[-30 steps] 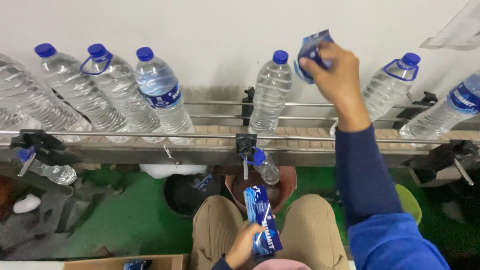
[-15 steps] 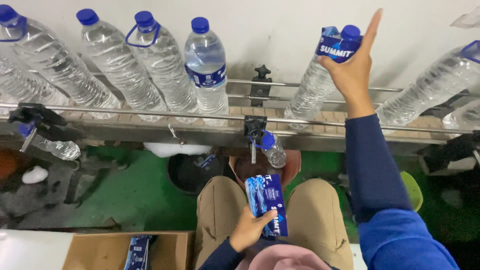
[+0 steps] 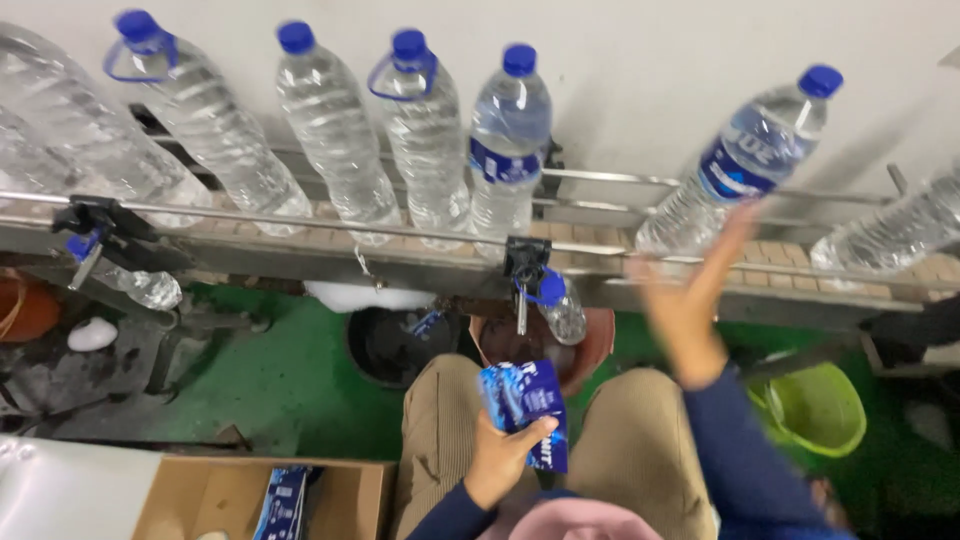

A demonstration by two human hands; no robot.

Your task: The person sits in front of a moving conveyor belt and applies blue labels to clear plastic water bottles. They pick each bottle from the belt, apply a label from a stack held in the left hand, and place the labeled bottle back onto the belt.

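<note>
Clear water bottles with blue caps stand on a conveyor (image 3: 600,262) against a white wall. One bottle (image 3: 742,155) at the right wears a blue label sleeve around its upper body; another labelled bottle (image 3: 508,150) stands at the middle. My right hand (image 3: 692,290) is blurred, fingers apart, just below the right bottle and holding nothing. My left hand (image 3: 503,455) rests over my lap, gripping a stack of flat blue label sleeves (image 3: 527,405).
A cardboard box (image 3: 255,500) with more blue sleeves sits at my lower left. Under the conveyor are a black bucket (image 3: 385,345), a brown bucket (image 3: 585,345) and a green bucket (image 3: 815,410) on a green floor. A small bottle (image 3: 560,305) hangs from a clamp.
My right hand has let go of the blue sleeve, now on the right bottle, and dropped down from the bottle's neck. The bottles have shifted on the conveyor. The left hand still holds the stack.
</note>
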